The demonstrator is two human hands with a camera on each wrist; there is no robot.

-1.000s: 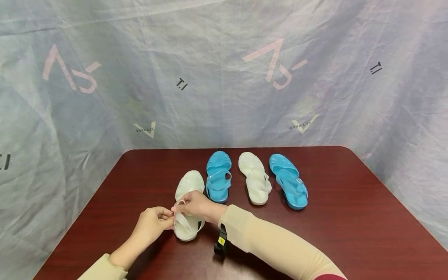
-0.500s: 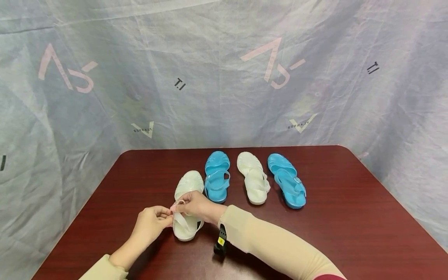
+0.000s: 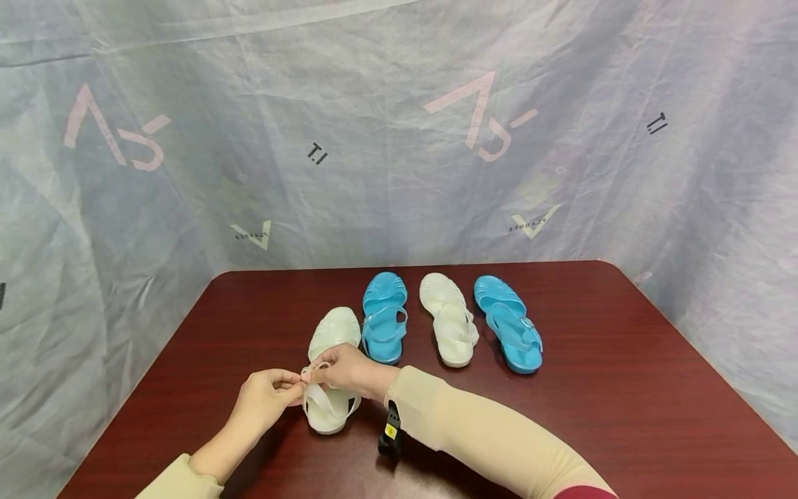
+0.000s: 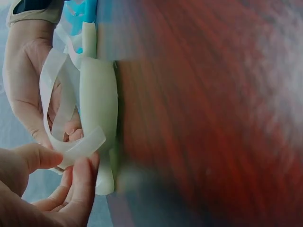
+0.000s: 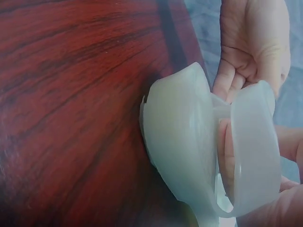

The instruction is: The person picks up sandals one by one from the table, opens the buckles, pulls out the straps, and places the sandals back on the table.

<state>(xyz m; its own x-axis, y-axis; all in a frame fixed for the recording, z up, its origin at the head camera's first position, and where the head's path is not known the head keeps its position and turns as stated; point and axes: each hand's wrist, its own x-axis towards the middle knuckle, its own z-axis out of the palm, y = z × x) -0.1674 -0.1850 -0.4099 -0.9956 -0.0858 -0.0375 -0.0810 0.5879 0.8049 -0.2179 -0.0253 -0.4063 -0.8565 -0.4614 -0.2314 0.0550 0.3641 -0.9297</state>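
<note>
A white jelly sandal (image 3: 337,333) lies on the table with its toe away from me. My left hand (image 3: 262,398) pinches the free end of its ankle strap (image 4: 85,146) between thumb and fingers, at the sandal's left side. From the right, my right hand (image 3: 349,371) reaches over the sandal and grips the strap near the small buckle, which is mostly hidden by the fingers. In the right wrist view the strap (image 5: 255,156) loops up behind the heel (image 5: 175,123). The tip of the strap sticks out past my left fingers (image 4: 83,189).
To the right stand a blue sandal (image 3: 384,305), another white sandal (image 3: 454,333) and a second blue sandal (image 3: 520,339), toes away from me. The dark red wooden table (image 3: 598,388) ends at a grey cloth backdrop (image 3: 374,194). A black device (image 3: 391,433) hangs at my right wrist.
Both hands stay at the strap, with only small finger movement; a bit more of the strap's loop shows between them. The head view has shifted slightly.
</note>
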